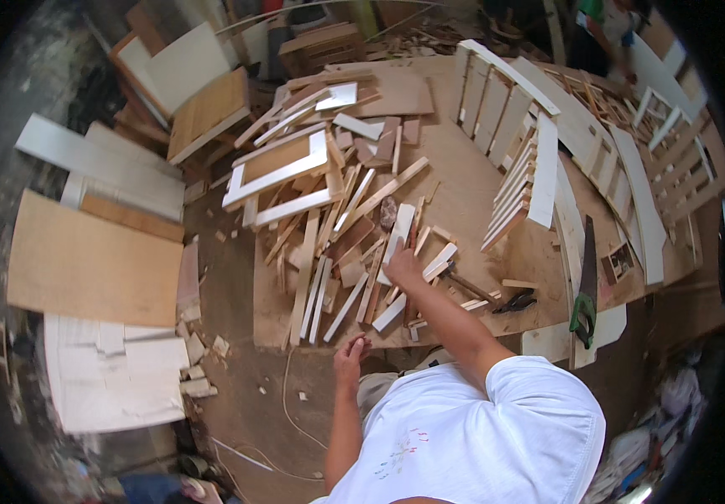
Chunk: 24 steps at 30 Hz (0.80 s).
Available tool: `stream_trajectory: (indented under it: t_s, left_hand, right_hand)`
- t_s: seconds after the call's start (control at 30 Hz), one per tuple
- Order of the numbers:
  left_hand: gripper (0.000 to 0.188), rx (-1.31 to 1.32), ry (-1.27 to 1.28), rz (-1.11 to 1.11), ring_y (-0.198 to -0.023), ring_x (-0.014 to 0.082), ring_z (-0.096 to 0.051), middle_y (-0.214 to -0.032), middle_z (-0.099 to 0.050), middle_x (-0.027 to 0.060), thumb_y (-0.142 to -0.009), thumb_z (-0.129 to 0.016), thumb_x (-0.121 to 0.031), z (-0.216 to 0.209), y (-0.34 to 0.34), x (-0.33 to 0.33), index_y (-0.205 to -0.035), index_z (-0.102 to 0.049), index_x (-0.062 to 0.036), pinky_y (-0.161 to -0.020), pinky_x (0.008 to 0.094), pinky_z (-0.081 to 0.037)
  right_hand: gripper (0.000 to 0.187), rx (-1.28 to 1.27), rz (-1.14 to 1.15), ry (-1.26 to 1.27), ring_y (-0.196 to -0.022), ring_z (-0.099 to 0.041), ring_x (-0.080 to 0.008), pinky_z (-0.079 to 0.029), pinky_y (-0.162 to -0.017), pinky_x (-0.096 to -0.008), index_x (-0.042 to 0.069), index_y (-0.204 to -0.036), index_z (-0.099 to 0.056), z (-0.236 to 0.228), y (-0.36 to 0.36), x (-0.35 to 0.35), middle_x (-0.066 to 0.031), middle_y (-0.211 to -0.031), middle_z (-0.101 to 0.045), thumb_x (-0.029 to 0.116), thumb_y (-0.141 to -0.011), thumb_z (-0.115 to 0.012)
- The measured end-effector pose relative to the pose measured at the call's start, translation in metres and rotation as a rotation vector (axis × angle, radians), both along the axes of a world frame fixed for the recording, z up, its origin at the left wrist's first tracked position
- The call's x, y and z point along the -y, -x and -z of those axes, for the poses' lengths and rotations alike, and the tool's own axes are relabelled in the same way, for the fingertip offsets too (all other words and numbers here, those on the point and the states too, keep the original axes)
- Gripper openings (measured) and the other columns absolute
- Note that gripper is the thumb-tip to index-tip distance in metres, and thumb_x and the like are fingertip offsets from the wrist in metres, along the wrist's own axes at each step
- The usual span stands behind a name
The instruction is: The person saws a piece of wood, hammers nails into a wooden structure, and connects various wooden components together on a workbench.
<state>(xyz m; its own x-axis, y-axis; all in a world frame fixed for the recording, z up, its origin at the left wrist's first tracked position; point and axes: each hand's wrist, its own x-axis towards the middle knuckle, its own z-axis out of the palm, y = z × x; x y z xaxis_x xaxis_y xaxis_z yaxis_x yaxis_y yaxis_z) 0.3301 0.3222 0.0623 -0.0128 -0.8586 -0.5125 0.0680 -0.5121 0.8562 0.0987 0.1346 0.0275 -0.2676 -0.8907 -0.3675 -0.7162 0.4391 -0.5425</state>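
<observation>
White-faced board (pixel 398 228) lies in the scrap pile on the worktable (pixel 456 197), long axis running away from the body. Right hand (pixel 404 267) is at its right edge, over the nearer half — most of the board sticks out beyond and left of the fingers. Fingers partly curled; can't tell if they grip it or just touch. Left hand (pixel 350 353) is well apart, just off the table's near edge, fingers bunched narrow (can't tell if anything's in them). Around the board: loose wood strips, with a wooden-handled tool (pixel 470 286) right of the hand. Further out: white-faced rectangular frame (pixel 319 151) to the far left, slatted panel (pixel 509 101) to the far right, green-handled handsaw (pixel 587 277) near the right side.
</observation>
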Motion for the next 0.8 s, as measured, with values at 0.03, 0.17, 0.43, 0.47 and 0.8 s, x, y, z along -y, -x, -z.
stream_trajectory:
  t_s: [0.03, 0.17, 0.43, 0.47, 0.8]
  left_hand:
    - [0.033, -0.046, -0.010, -0.006, -0.103, 0.0202, -0.070, -0.115, -0.072, 0.0116, -0.104, -0.060, -0.024, -0.002, 0.002, 0.014, -0.127, -0.064, -0.0009, -0.090, 0.0338, -0.055]
    - [0.036, -0.144, -0.059, 0.060, -0.105, 0.0212, -0.069, -0.113, -0.071, 0.0109, -0.104, -0.059, -0.028, -0.002, 0.007, 0.041, -0.128, -0.063, -0.0013, -0.092, 0.0357, -0.054]
    - [0.032, -0.177, -0.020, 0.361, -0.099, 0.0182, -0.070, -0.108, -0.073, 0.0087, -0.104, -0.060, -0.023, 0.008, -0.007, 0.110, -0.126, -0.065, -0.0011, -0.088, 0.0322, -0.055]
    - [0.033, -0.172, 0.009, 0.375, -0.101, 0.0185, -0.069, -0.109, -0.072, 0.0087, -0.104, -0.060, -0.024, 0.011, -0.012, 0.116, -0.127, -0.065, -0.0011, -0.089, 0.0329, -0.054]
    - [0.045, -0.163, 0.189, 0.849, -0.100, 0.0183, -0.067, -0.112, -0.071, 0.0111, -0.098, -0.070, -0.024, 0.017, -0.004, 0.104, -0.133, -0.059, 0.0022, -0.087, 0.0320, -0.053]
  right_hand:
    - [0.105, -0.034, 0.037, -0.021, -0.107, -0.067, -0.0446, -0.056, -0.091, -0.0492, -0.002, -0.159, -0.012, -0.003, -0.005, 0.005, -0.0328, -0.115, -0.063, 0.043, -0.087, -0.073]
    - [0.117, 0.007, 0.149, -0.112, -0.112, -0.066, -0.0407, -0.056, -0.094, -0.0443, 0.001, -0.162, 0.000, -0.022, -0.012, 0.008, -0.0280, -0.117, -0.065, 0.048, -0.086, -0.075]
    - [0.051, 0.570, 0.495, 0.148, -0.096, -0.071, -0.0296, -0.056, -0.087, -0.0415, -0.001, -0.122, -0.064, 0.027, 0.004, -0.031, -0.0185, -0.101, -0.074, 0.036, -0.089, -0.075]
    - [0.041, 0.777, 0.559, 0.201, -0.094, -0.072, -0.0266, -0.057, -0.084, -0.0406, -0.001, -0.114, -0.069, 0.017, -0.003, -0.047, -0.0166, -0.098, -0.074, 0.033, -0.091, -0.073]
    - [0.040, 0.900, 0.575, 0.358, -0.080, -0.071, -0.0165, -0.059, -0.067, -0.0303, 0.000, -0.119, -0.063, -0.065, -0.063, -0.166, -0.0091, -0.101, -0.073, 0.028, -0.093, -0.076]
